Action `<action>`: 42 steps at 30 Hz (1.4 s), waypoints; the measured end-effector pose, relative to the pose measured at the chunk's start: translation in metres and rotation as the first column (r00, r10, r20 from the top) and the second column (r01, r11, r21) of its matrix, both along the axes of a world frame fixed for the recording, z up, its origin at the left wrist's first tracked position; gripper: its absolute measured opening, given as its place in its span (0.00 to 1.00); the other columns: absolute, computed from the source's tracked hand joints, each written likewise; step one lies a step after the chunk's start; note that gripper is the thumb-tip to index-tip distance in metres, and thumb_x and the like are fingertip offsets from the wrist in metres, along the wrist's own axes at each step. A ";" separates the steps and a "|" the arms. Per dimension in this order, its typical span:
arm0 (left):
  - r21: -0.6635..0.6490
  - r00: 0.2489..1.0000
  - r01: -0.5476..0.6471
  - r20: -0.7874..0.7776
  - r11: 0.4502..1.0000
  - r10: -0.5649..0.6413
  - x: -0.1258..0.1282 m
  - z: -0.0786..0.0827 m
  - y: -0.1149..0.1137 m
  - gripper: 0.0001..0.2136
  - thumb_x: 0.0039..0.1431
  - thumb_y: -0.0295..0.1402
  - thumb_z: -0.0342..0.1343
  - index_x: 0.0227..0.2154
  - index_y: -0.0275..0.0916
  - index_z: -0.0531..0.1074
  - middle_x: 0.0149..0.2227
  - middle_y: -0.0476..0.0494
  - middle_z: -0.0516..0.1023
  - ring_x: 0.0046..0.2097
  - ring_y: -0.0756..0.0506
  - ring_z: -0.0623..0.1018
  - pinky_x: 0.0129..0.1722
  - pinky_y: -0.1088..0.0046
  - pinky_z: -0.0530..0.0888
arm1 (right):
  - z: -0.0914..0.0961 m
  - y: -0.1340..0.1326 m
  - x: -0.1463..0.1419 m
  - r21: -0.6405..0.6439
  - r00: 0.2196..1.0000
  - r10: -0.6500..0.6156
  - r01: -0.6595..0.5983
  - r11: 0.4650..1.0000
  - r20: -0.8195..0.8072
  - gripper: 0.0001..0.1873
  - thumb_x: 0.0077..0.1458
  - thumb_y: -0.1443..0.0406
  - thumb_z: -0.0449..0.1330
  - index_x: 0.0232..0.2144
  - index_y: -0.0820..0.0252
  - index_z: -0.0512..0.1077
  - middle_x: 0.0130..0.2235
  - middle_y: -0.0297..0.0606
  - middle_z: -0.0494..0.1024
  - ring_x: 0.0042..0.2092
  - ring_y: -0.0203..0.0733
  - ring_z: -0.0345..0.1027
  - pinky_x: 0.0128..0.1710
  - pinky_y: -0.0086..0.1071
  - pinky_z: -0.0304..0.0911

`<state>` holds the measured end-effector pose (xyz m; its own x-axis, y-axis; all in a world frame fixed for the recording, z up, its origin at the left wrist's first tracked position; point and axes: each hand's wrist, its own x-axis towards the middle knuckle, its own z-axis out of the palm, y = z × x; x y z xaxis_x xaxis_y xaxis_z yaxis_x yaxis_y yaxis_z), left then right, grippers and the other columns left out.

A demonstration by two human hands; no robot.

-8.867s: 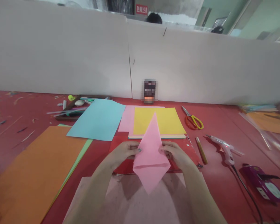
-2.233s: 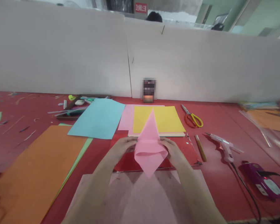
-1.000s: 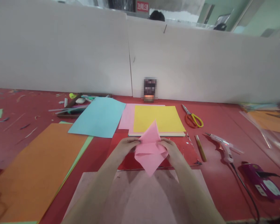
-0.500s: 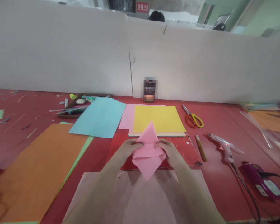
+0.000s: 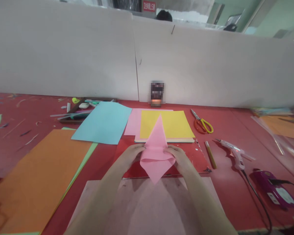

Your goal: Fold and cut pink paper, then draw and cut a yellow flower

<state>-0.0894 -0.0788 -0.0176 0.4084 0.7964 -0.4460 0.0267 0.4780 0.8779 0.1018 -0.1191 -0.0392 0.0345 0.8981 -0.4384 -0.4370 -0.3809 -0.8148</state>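
Note:
A folded pink paper [image 5: 156, 153], kite-shaped with a long point aimed away from me, is held up over a red board [image 5: 198, 160]. My left hand [image 5: 131, 155] pinches its left edge with closed fingers. My right hand [image 5: 178, 156] pinches its right edge the same way. The paper's lower part curls between the two hands, and its near tip hangs over a pale pink sheet [image 5: 147, 209] lying in front of me.
Yellow [image 5: 176, 125], blue [image 5: 103, 124] and orange [image 5: 34, 176] sheets lie on the red table. Scissors [image 5: 202, 124], a glue stick [image 5: 211, 155], a glue gun [image 5: 234, 155] with its cord and a purple device [image 5: 275, 191] lie to the right. A white partition [image 5: 88, 58] closes the back.
The paper's far point dipped down and shortened about a second ago, then rose and stretched out long again. Both hands stayed pinched on its edges in nearly the same place.

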 end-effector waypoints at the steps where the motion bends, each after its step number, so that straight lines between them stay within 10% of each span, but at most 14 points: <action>1: -0.002 1.000 0.001 -0.002 1.000 -0.001 -0.001 0.001 0.000 0.09 0.47 0.34 0.55 0.31 0.38 0.76 0.29 0.48 0.77 0.33 0.47 0.75 0.34 0.74 0.69 | 0.000 0.000 0.000 0.001 1.000 -0.003 0.003 1.000 -0.003 0.03 0.34 0.66 0.65 0.18 0.59 0.74 0.21 0.33 0.74 0.24 0.37 0.64 0.25 0.29 0.57; 42: 0.060 0.991 -0.054 -0.123 0.997 0.062 0.000 0.006 0.003 0.08 0.44 0.34 0.57 0.27 0.37 0.75 0.31 0.45 0.79 0.34 0.45 0.77 0.38 0.69 0.71 | 0.004 0.002 0.005 0.016 1.000 -0.025 0.026 1.000 -0.005 0.04 0.34 0.66 0.65 0.20 0.59 0.75 0.23 0.33 0.76 0.25 0.38 0.66 0.25 0.29 0.57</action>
<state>-0.0897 -0.0758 -0.0121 0.3049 0.8426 -0.4438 0.1112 0.4313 0.8953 0.1064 -0.1176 -0.0350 0.0555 0.9039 -0.4242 -0.4501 -0.3566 -0.8187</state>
